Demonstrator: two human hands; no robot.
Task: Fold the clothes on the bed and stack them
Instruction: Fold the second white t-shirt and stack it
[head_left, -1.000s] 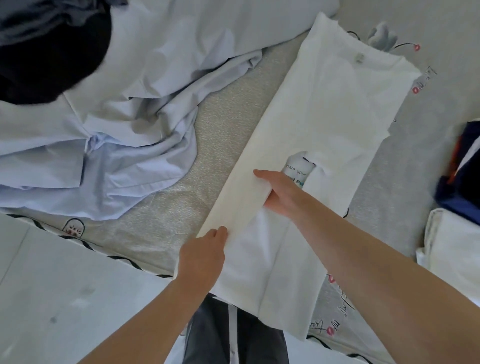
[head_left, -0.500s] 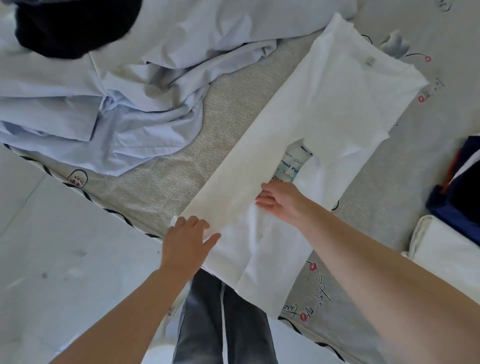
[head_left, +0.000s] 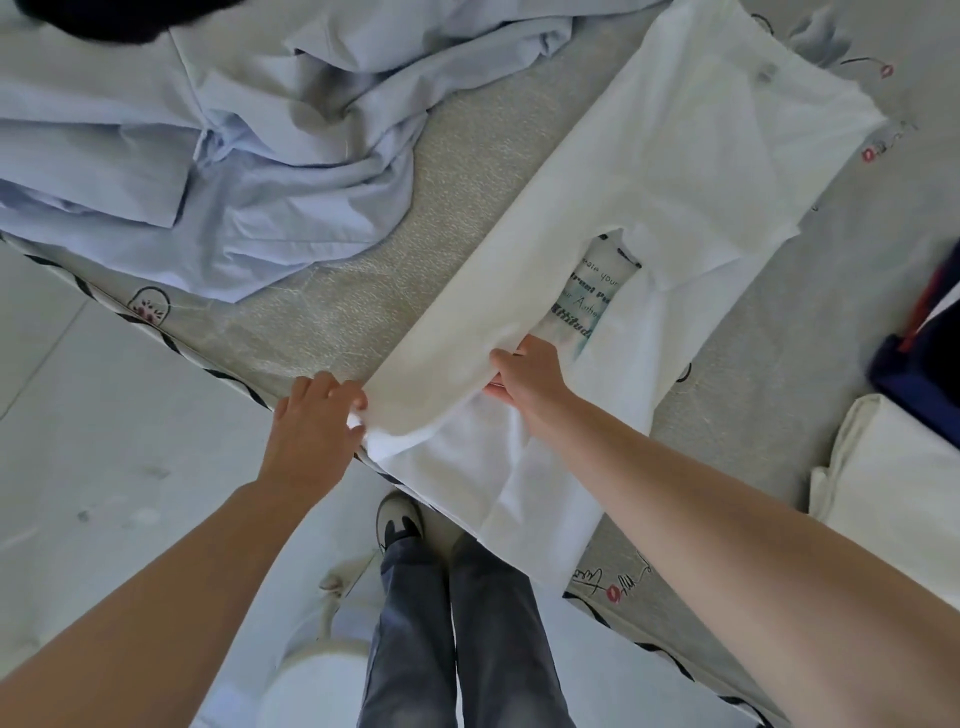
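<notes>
The white T-shirt (head_left: 649, 171) lies lengthwise across the grey bed (head_left: 467, 171), partly folded, its hem end at the near edge of the mattress and its collar end farthest from the person. The left hand (head_left: 311, 421) holds the near corner of the shirt's folded side panel, fingers curled over the cloth at the bed's edge; this grip is closed on the fabric. The right hand (head_left: 530, 376), just beside it on the shirt's midline, has its fingers tucked under the same raised panel with the thumb on top, a second closed grip on the cloth. Between the two hands the panel is lifted slightly off the layer beneath. Just beyond the right grip a printed graphic (head_left: 589, 296) with text shows through a gap in the folds. Beyond the left grip, well apart from the shirt, a crumpled light-blue garment (head_left: 218, 156) lies on the bed, with a dark garment (head_left: 104, 15) past it at the frame edge. To the far side of the right arm sit a folded cream item (head_left: 893, 488) and a navy item (head_left: 924, 364). The person's jeans (head_left: 467, 649) and one shoe (head_left: 397, 519) show below the hands, on the pale floor (head_left: 104, 441).
</notes>
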